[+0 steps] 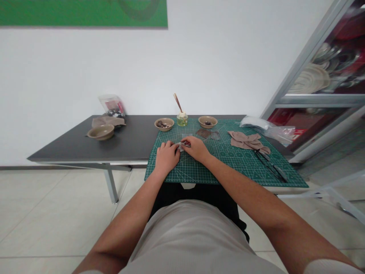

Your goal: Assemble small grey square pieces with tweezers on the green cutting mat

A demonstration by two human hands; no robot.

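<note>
My left hand (167, 156) and my right hand (195, 148) meet over a green cutting mat (228, 173), both pinching a small pale scrap (180, 146). Its material is too small to tell, and my fingers hide part of it. Beyond my right hand lie a dark brown square piece (203, 133) and a clear piece (215, 135). A crumpled beige cloth (245, 140) rests further right, with a long slim dark tool (270, 165) beside it. Two small tan bowls (164, 123) (208, 121) hold dark bits at the mat's far edge.
A small glass jar with wooden sticks (182, 119) stands between the bowls. On the dark table (134, 140) sit a tan bowl (100, 132), beige cloth and a plastic bag (112, 105). Another plastic bag (266, 128) lies at the right, near a glass-fronted metal cabinet (322, 99).
</note>
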